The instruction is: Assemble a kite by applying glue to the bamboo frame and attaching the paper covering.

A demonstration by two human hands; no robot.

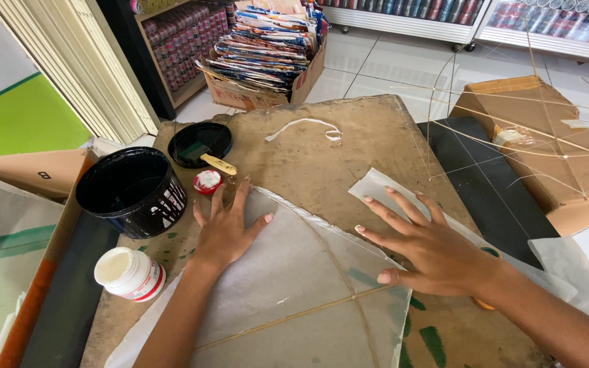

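A translucent white paper kite [294, 279] with thin bamboo sticks lies flat on a worn brown board [349, 129]. My left hand [226, 228] presses flat on the kite's upper left part, fingers spread, near its folded edge. My right hand [424, 242] lies flat with fingers apart on the kite's right edge and on a loose strip of white paper [376, 184]. Neither hand grips anything.
A black bucket [131, 191], its black lid holding a brush [202, 146], a small red cap [207, 180] and a white glue jar [129, 274] sit at left. A thin stick frame [512, 129] rests over a cardboard box at right. A box of packets [267, 54] stands behind.
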